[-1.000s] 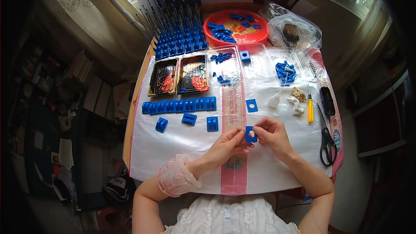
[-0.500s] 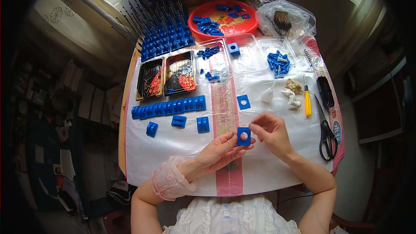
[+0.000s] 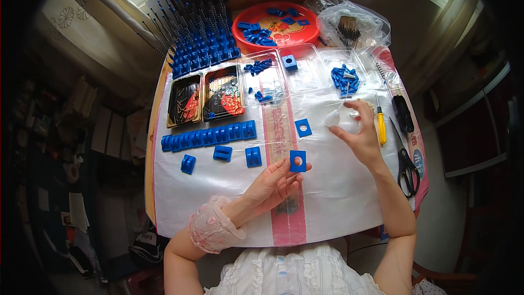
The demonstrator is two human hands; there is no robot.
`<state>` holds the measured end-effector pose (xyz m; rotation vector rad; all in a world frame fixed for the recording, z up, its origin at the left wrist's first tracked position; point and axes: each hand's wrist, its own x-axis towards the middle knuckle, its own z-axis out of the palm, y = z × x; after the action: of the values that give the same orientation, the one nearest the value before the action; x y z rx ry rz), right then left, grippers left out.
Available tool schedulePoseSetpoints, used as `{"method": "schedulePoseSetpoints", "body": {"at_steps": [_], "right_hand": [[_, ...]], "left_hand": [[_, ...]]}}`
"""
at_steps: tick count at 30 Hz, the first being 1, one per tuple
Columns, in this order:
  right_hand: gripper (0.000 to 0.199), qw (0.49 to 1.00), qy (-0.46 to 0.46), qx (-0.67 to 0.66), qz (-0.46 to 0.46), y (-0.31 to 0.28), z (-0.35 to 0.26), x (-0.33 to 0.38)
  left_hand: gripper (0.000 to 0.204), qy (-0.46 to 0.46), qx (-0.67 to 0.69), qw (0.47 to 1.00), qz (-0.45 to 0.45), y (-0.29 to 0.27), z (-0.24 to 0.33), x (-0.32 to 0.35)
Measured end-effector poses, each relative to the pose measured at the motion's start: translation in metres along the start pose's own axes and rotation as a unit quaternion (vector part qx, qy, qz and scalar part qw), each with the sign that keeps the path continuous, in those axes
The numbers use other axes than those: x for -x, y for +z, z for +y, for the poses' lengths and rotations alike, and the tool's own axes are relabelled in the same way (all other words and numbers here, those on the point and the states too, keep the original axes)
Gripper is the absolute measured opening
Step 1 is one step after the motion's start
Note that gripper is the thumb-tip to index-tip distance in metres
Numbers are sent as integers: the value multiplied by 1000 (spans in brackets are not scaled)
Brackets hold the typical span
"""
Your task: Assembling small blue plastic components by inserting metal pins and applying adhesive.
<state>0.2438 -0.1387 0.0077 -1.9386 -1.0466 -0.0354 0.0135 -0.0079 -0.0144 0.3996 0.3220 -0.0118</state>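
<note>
One held blue plate (image 3: 298, 169) is flat, rectangular and round-holed.

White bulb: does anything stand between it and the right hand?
Nothing visible does. The right hand is open close by the white bulb; whether they touch, I can't tell. The left hand, holding a blue plate, and the screwdriver are both out of the way.
</note>
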Motion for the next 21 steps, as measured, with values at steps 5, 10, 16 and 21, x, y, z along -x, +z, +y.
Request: {"method": "schedulePoseSetpoints", "body": {"at_steps": [5,10,16,21], "right_hand": [[36,997,-44,62,5,14,10,2],[28,997,-64,50,15,18,14,-1],[20,970,16,-241,-15,-3,-3,-7],[20,897,65,-426,-97,-20,-14,-6]], "left_hand": [[25,6,18,1000,1,2,-1,-1],[24,7,34,999,-10,2,-3,-1],[23,28,17,999,7,3,-2,-3],[24,22,3,1000,14,3,0,-2]]}}
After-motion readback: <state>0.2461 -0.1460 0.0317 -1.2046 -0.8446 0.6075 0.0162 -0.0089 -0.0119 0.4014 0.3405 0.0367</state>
